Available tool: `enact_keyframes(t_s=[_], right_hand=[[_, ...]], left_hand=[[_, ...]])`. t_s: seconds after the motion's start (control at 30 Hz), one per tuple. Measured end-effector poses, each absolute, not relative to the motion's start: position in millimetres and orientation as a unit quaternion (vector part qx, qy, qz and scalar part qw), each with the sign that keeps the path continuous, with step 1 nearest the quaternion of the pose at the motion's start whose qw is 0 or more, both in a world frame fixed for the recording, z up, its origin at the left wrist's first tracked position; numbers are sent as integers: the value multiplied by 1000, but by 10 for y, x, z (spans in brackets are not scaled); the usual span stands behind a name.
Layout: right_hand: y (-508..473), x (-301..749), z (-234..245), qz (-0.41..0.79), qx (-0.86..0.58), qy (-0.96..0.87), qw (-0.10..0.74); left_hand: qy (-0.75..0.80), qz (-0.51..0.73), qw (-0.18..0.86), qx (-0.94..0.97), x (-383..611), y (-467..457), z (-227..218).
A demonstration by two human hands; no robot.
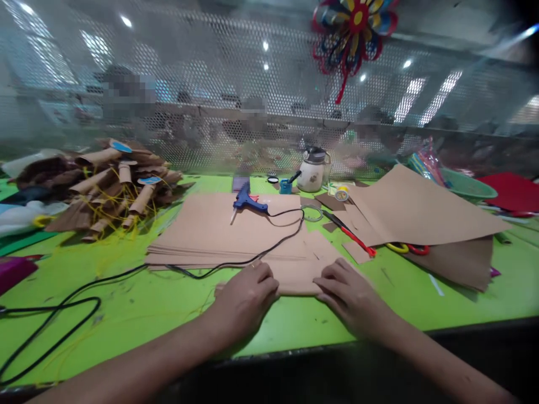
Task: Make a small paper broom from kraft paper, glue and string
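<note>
A sheet of brown kraft paper [295, 278] lies before me, its near edge rolled or folded over. My left hand [248, 294] grips that edge at the left with fingers curled. On the right side of the same edge, my right hand [351, 297] pinches the paper between thumb and fingers. Beyond it is a stack of brown paper sheets [210, 230]. A blue glue gun [248, 203] rests on the stack, nozzle toward the left front. Its black cord [236, 262] runs across the paper to the left.
At left is a heap of rolled brown paper pieces [126, 188] with yellow strings. A white jug [312, 171] stands at the back. Large brown sheets [425, 207] lie at right over scissors [406, 248]. A red-handled tool [353, 238] lies nearby. The green table's [303, 331] front edge is close.
</note>
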State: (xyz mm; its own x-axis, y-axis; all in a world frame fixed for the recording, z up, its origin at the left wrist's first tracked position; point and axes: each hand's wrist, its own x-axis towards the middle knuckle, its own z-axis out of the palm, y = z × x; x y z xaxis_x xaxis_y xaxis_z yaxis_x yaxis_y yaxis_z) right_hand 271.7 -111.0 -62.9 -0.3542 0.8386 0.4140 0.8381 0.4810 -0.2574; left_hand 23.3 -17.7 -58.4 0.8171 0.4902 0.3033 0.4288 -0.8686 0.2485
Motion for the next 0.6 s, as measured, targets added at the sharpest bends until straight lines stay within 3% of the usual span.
enact_keyframes(t_s=[0.33,0.6], right_hand=[[-1150,2921,-619,-4,-497,-833,244],[-1090,2908,-510,41,-498,-847,179]], left_hand=[[227,181,96,952,240,-136,-600],[225,184,95,952,243,-131,-591]])
